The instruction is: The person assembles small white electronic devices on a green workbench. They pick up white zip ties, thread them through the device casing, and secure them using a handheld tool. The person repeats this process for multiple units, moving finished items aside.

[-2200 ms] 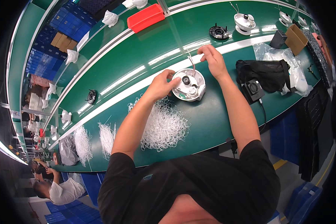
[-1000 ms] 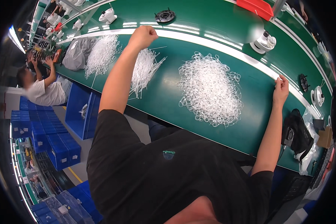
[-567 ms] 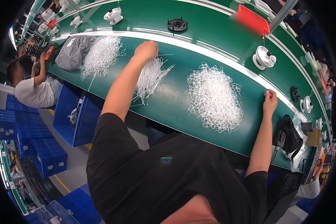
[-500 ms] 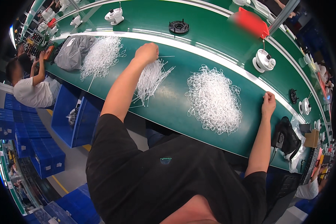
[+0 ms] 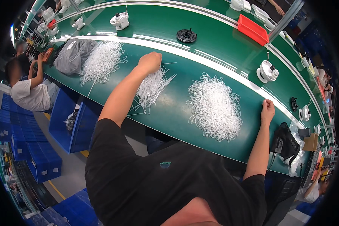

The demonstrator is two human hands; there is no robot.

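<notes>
My left hand is closed at the far end of a small heap of straight white cable ties. Its fingertips are turned away, so whatever they pinch is hidden. Right of that heap lies a large mound of looped white cable ties, apart from both hands. My right hand hovers by the white strip at the right, thumb and fingers pressed together; I cannot make out anything between them. Another pile of looped white ties sits to the left.
A grey plastic bag rests at the far left, and a black bag at the right. Beyond the white strip stand white fan-like housings, a black round base and a red tray. A co-worker sits at left.
The whole view has shifted slightly, so the table things appear lower. Both hands stay closed in nearly the same places over the table.
</notes>
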